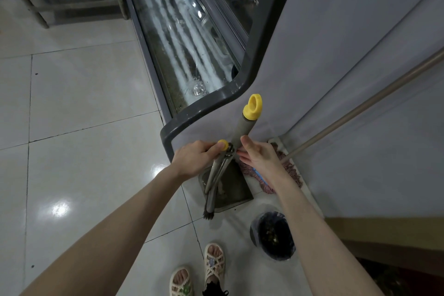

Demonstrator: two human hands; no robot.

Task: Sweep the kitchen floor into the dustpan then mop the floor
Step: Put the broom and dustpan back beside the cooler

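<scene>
Above the dustpan (235, 187), we note the left hand (194, 157) clamped round the broom (217, 171) at its yellow-capped top. The right hand (259, 155), fingers straight and holding nothing, is just beside the dustpan's grey handle (243, 127).

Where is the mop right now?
In the head view the mop lies right of centre, its head on the floor in the corner behind the right hand, beside the dustpan.

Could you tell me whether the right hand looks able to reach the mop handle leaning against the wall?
Probably yes: the right hand is open, gripping nothing, and the mop handle slants down just beyond it with nothing visible between them.
</scene>
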